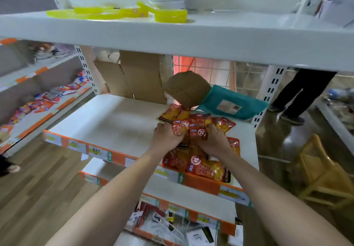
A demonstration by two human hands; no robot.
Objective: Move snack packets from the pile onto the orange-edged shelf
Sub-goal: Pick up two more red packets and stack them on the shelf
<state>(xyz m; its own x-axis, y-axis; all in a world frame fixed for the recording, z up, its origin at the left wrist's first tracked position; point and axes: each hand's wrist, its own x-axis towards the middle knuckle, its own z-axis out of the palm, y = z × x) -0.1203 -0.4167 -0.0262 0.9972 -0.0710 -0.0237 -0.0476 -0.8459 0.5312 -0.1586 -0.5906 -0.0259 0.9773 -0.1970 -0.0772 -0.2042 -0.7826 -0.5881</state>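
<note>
A pile of red and yellow snack packets (203,164) lies on the right part of the white orange-edged shelf (115,123). Both my hands are in the pile. My left hand (165,137) grips a small bunch of red packets (181,128) from the left. My right hand (215,139) holds the same bunch (198,132) from the right, fingers curled over the packets. More packets (173,112) lie behind the hands towards the back of the shelf.
A brown paper parcel (186,88) and a teal bag (232,102) lean at the back right. Cardboard boxes (134,75) stand behind. A white shelf (172,33) with yellow plastic strips (115,13) overhangs. Lower orange-edged shelves (183,194) sit beneath. A person's legs (298,94) stand right.
</note>
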